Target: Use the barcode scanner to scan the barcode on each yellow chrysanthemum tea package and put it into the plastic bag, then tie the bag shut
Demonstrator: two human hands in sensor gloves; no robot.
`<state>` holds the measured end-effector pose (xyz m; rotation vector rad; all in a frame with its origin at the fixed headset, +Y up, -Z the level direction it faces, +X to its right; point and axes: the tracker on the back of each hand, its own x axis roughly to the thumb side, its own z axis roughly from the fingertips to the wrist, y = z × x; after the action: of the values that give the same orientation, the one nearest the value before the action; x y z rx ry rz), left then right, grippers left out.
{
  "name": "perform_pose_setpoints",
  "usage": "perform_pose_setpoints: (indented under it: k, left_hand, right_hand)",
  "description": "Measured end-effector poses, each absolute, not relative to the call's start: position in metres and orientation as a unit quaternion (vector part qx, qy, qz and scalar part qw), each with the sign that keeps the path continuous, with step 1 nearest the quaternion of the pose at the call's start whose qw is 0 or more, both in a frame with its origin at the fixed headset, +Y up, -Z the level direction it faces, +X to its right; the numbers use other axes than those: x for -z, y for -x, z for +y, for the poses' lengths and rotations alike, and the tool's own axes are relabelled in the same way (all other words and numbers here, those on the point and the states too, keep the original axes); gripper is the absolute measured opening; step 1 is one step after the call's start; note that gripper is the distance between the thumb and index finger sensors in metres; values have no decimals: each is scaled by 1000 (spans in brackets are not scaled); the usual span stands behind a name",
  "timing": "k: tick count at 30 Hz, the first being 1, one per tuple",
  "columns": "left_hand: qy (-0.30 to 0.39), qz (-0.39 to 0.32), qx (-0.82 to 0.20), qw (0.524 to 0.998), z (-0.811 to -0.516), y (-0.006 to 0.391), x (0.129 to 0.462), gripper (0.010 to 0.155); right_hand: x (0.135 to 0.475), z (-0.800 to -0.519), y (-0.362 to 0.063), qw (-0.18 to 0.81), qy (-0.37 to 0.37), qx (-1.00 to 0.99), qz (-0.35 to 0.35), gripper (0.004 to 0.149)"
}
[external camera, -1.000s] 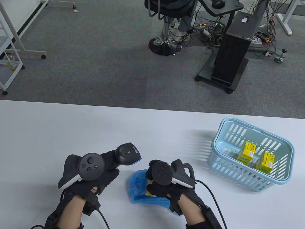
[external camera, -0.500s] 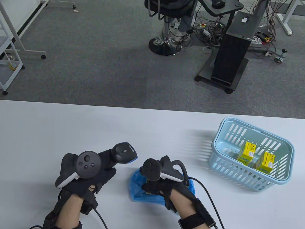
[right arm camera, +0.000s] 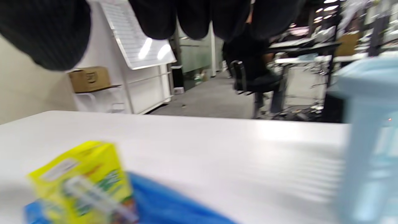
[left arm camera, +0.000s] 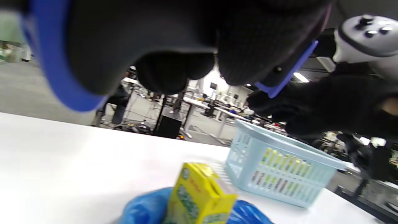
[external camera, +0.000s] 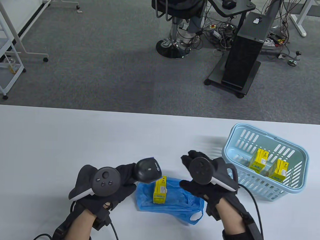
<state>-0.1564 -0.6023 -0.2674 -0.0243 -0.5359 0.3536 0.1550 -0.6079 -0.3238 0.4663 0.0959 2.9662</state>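
A yellow tea package (external camera: 160, 190) stands upright on the flattened blue plastic bag (external camera: 172, 204), uncovered and with no hand on it. My left hand (external camera: 125, 175) grips the black barcode scanner (external camera: 147, 170), whose head hangs just left of and above the package. My right hand (external camera: 194, 160) is raised between the bag and the basket, its fingers loose and holding nothing. Two more yellow packages (external camera: 259, 159) (external camera: 278, 170) stand in the light blue basket (external camera: 262, 194). The left wrist view shows the package (left arm camera: 199, 196) on the bag (left arm camera: 143, 208) below the scanner's blue rim (left arm camera: 56, 81).
The basket (left arm camera: 279, 174) sits at the table's right, close beside my right hand. In the right wrist view the package (right arm camera: 84, 183) is at lower left and the basket wall (right arm camera: 367, 140) at right. White table (external camera: 69, 137) extends left and behind. Office chair and computer stand lie beyond the table.
My right hand has let go of the package on the bag and moved up and right toward the basket. My left hand with the scanner has shifted right, close to the package.
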Motion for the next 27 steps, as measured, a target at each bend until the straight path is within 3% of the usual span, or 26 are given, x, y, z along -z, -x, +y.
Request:
perform_pose_setpoints:
  k: [7, 12, 18, 27]
  left_hand:
    - [6, -313, -177, 933, -597, 131, 255, 62]
    - [11, -333, -176, 926, -595, 122, 248, 62]
    - [21, -342, -184, 921, -594, 120, 248, 62]
    - [47, -297, -178, 937, -614, 133, 269, 62]
  right_hand:
    - [348, -578, -247, 36, -20, -999, 6, 85]
    - [380, -576, -305, -24, 56, -998, -6, 81]
    - [421, -594, -350, -30, 92, -995, 27, 77]
    - [460, -641, -355, -57, 68, -986, 141, 78]
